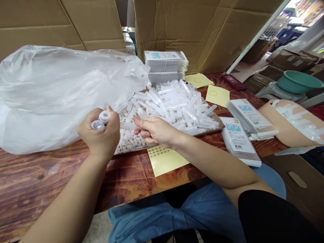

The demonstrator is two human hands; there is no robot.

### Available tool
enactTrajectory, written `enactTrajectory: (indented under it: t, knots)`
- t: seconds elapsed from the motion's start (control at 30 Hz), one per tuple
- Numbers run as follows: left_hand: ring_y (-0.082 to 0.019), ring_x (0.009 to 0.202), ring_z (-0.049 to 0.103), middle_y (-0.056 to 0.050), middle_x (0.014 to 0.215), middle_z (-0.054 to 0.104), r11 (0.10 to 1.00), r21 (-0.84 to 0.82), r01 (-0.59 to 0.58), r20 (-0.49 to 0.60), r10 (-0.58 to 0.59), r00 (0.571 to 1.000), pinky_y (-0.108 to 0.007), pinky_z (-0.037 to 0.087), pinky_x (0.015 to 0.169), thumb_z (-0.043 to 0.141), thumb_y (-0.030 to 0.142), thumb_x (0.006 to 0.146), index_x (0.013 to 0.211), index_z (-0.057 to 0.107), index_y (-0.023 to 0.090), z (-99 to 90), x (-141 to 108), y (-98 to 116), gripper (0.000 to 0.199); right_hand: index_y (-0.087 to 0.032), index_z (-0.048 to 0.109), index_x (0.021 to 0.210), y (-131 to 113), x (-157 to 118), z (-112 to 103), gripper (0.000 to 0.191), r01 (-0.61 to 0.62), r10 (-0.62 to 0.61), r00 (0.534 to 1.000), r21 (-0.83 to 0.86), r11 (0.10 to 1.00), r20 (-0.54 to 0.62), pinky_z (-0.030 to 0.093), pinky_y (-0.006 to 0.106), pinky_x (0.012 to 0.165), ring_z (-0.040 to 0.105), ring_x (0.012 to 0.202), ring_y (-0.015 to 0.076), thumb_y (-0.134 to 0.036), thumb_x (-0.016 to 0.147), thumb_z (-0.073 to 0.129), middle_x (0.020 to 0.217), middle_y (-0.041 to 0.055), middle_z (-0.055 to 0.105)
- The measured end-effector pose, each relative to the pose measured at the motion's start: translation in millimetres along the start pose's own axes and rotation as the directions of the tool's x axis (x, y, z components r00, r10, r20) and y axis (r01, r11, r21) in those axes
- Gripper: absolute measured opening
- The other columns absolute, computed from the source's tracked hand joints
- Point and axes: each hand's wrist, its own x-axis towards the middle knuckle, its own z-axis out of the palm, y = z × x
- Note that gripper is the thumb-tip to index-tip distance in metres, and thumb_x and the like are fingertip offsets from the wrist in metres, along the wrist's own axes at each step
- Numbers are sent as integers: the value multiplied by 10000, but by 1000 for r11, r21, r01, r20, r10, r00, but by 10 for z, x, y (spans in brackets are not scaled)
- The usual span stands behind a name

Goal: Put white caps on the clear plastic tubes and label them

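Observation:
My left hand [102, 135] is closed around translucent plastic tubes [98, 125], two round open ends showing above the fist. A pale plastic piece [128, 125] spans the gap between my hands; my right hand [158, 130] pinches its near end between thumb and fingers. Whether its far end touches the left hand's tubes is hidden. Just beyond lies a heap of clear plastic tubes [172, 106] on a cardboard tray [219, 122], with many tiny white plastic pieces [131, 141] at its near left. A yellow sticker sheet [168, 162] sits partly under the tray's front edge.
A large filled plastic bag [55, 98] occupies the table's left. Banded packs of printed cards [165, 62] stand behind the heap; more card packs [239, 136] lie right, by a cardboard box [269, 116] holding white pieces. Cardboard sheets [192, 30] wall the back.

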Motion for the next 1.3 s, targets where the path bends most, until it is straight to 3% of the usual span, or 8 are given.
enactTrajectory:
  t: [0.1,0.2,0.37,0.5,0.67,0.8,1.03,1.3]
  knots:
    - [-81,508,343,54,504,379,991,-20,-129,32,130,991,-290,254,517,693,259,777,528,438,195,-30,12,-60,362,-190,522,774,-143,-90,-97,437,39,-41,999,-172,984,-13,324,222,442,336,484,71,-556,1013,535,642,-44,452]
    - [-86,453,368,27,500,463,972,-188,144,196,-107,975,-279,248,440,754,361,764,581,534,188,-23,83,-170,334,-189,598,871,-313,-183,-468,322,169,-287,948,-543,822,-139,439,241,573,474,604,102,-455,1037,524,732,-8,527]
    - [-61,389,257,33,482,403,827,-287,483,507,-297,809,-255,158,384,765,618,745,673,647,177,-29,208,-282,462,-199,666,1002,-320,-99,-1559,161,-27,-683,650,-908,418,-334,523,397,908,602,1022,227,-344,984,599,1078,87,580]
    - [-86,448,403,-46,688,583,852,-256,456,519,-277,808,-252,212,376,758,700,723,835,765,190,-27,220,-317,522,-160,701,1107,-179,54,-1970,274,-206,-627,710,-946,250,-320,501,517,992,603,1120,317,-366,931,660,1197,140,550]
    - [-65,431,204,52,516,281,859,-221,461,470,-321,822,-240,151,371,798,669,708,895,812,170,-35,228,-326,533,-188,704,1158,-355,164,-1229,232,52,-621,784,-997,54,8,459,514,1033,565,1207,318,-285,970,608,1209,142,624]
    - [-67,443,237,43,531,311,827,-280,488,450,-336,828,-222,149,364,814,625,696,873,792,167,-63,276,-278,492,-137,747,1018,-435,388,-443,181,364,-238,902,-931,-25,359,476,367,929,640,1105,255,-136,956,577,1075,114,724]
    - [-72,427,408,34,517,469,777,-396,489,459,-293,839,-188,186,352,859,465,615,804,701,157,-55,371,-365,394,-90,761,1120,-243,709,-119,326,219,-17,975,-965,-144,223,473,330,853,689,1114,282,-14,927,510,1157,156,750]
    - [-73,438,436,4,579,612,831,-338,442,527,-222,820,-188,259,393,889,475,594,816,643,176,-44,347,-420,447,-108,778,1116,-277,728,-109,294,126,10,992,-992,12,126,496,314,878,698,1098,272,-52,910,575,1125,147,767]
